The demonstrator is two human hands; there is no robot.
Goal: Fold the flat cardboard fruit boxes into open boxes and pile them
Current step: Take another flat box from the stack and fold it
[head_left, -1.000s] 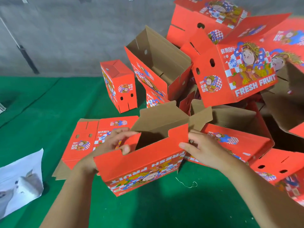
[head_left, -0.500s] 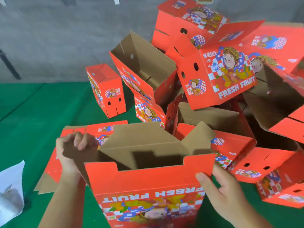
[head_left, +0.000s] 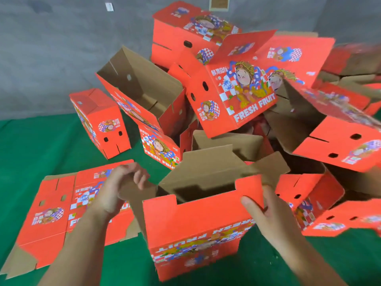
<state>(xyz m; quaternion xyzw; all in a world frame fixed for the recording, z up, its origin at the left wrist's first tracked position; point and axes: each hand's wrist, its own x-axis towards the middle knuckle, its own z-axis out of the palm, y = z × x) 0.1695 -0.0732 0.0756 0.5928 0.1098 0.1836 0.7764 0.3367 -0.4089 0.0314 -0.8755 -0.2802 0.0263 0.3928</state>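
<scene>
In front of the pile, half-folded box (head_left: 198, 230) now sits lower; left hand (head_left: 118, 188) pinches its side flap, right hand (head_left: 266, 211) grips its corner.

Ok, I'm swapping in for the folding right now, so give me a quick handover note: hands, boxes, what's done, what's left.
Left hand: grips the brown left end flap of the box being folded.
Right hand: holds that box's right end, thumb on the red front panel.
The box stands upright on the green mat, top flaps still up.
Done: a heap of folded boxes behind it.
Left: finish this box, pile it, then fold the flat box lying at the left.
</scene>
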